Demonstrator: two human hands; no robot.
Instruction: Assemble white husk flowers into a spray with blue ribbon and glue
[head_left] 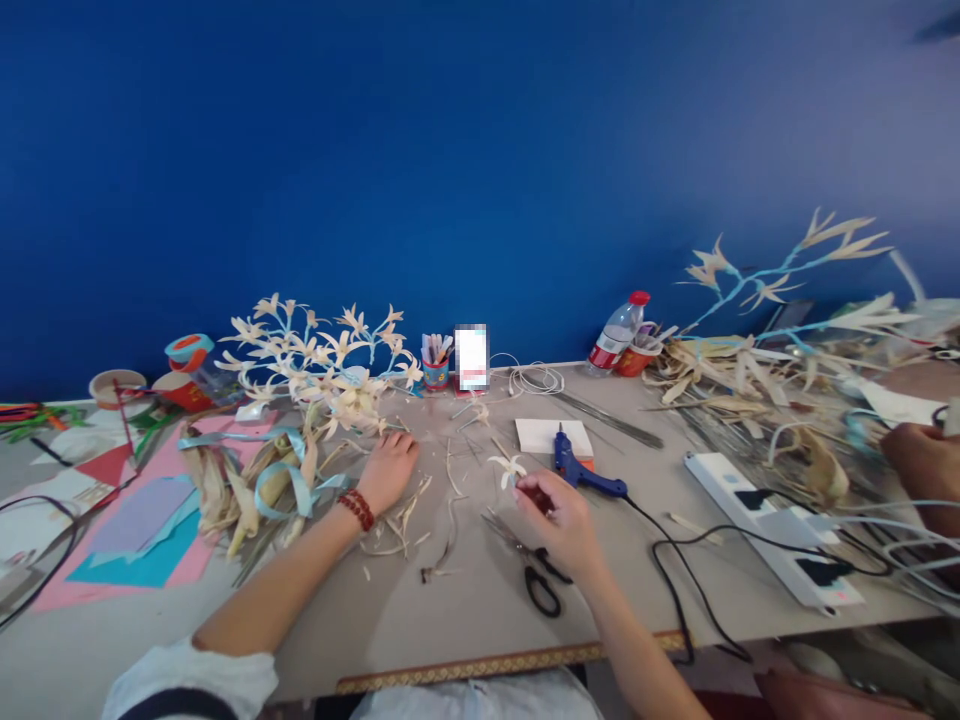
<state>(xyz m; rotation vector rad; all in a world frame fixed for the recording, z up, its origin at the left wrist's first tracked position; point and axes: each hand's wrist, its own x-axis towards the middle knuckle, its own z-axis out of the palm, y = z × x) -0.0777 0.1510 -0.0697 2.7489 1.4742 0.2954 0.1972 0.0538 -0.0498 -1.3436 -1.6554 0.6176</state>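
My right hand [559, 515] is closed, pinching the short stem of a small pale flower [508, 470] that looks made of dried husk. Below that hand lies a pair of scissors [541, 590] with black handles, partly covered by it. My left hand [390, 468], a beaded bracelet at its wrist, reaches forward with its fingers stretched out over the table. It is beside the lower edge of a bunch of husk flowers [341, 350]. Whether its fingertips touch a stem I cannot tell. A blue glue gun [581, 468] rests on a white card [531, 434] right of my right hand.
Husk strips with blue ribbon [289, 485] and coloured paper [139, 560] lie left. Behind are a phone [472, 358], a pen cup [436, 372] and a tilted bottle [617, 335]. A power strip [772, 530] with cords sits right, near another person's hand [926, 465].
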